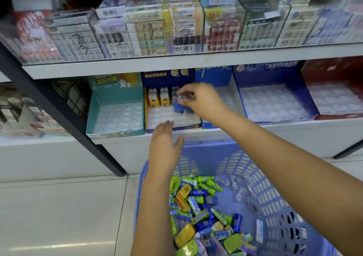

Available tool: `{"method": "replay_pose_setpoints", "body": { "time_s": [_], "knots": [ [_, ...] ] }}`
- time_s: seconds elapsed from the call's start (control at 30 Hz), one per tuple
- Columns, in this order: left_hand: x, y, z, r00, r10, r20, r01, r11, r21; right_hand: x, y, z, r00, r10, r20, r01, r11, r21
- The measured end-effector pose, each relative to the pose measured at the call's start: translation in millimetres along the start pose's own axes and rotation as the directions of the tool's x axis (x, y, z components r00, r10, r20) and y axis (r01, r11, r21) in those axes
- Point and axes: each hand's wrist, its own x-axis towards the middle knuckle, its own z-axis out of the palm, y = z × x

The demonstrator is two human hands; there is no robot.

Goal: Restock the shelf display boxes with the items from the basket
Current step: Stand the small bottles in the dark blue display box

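My right hand (198, 98) pinches a small blue item in clear wrap (179, 103) over the dark blue display box (193, 125) on the lower shelf. Two yellow items (159, 97) stand in that box's back row, to the left of the blue one. My left hand (164, 144) hovers open, fingers straight, just in front of the same box and above the basket. The blue plastic basket (275, 200) sits on the floor below, holding several small green, blue and yellow packaged items (198, 212).
A teal display box (115, 132) stands left of the dark blue one; blue (275, 118) and red (334, 116) boxes with clear trays stand to the right. An upper shelf (176, 63) carries clear bins of packets. A black shelf post (64, 116) slants at left.
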Motion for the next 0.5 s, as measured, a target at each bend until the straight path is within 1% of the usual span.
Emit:
{"method": "replay_pose_setpoints", "body": {
  "time_s": [0.03, 0.1, 0.2, 0.4, 0.47, 0.5],
  "knots": [
    [-2, -2, 2, 0.999, 0.001, 0.040, -0.003, 0.999, 0.053, 3, 2, 2, 0.999, -0.027, 0.018, 0.028, 0.997, -0.066],
    [-3, -5, 3, 0.998, 0.007, 0.065, -0.013, 0.995, 0.096, 9, 5, 8, 0.998, -0.042, 0.042, 0.046, 0.993, -0.112],
    [-1, -7, 2, 0.997, 0.022, 0.070, -0.028, 0.996, 0.086, 17, 10, 14, 0.998, -0.042, 0.045, 0.048, 0.990, -0.133],
    [0, -8, 2, 0.996, 0.017, 0.089, -0.023, 0.998, 0.063, 25, 18, 23, 0.996, -0.042, 0.079, 0.051, 0.992, -0.113],
    [0, -9, 2, 0.996, 0.017, 0.089, -0.023, 0.998, 0.057, 29, 17, 23, 0.994, -0.044, 0.097, 0.058, 0.988, -0.143],
    [0, -10, 2, 0.996, 0.019, 0.088, -0.024, 0.998, 0.056, 31, 16, 23, 0.992, -0.049, 0.116, 0.070, 0.980, -0.185]
  ]
}}
